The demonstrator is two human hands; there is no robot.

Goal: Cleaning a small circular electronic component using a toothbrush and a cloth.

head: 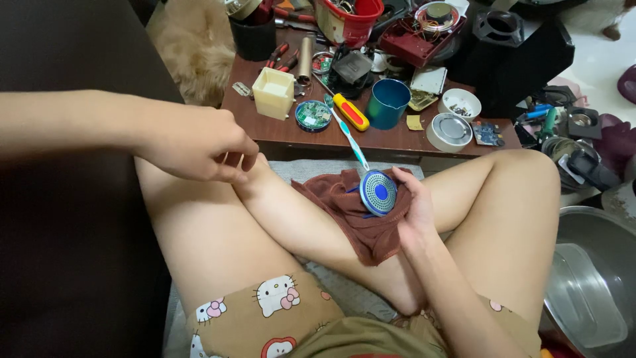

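Observation:
My right hand [414, 209] holds a round blue speaker grille [377, 192] and a toothbrush [349, 136] with a teal and white handle, both over a brown cloth [351, 212] on my crossed legs. The toothbrush's handle points up toward the table. My left hand [199, 146] hovers above my left knee with its fingers curled together and nothing visible in them.
A low wooden table [278, 129] ahead carries a cream plastic box [273, 91], a round circuit board [313, 115], a yellow-handled screwdriver [351, 111], a blue cup [387, 103], white round parts [450, 129], pliers and a red tub [351, 23]. A metal basin [589, 278] sits at right.

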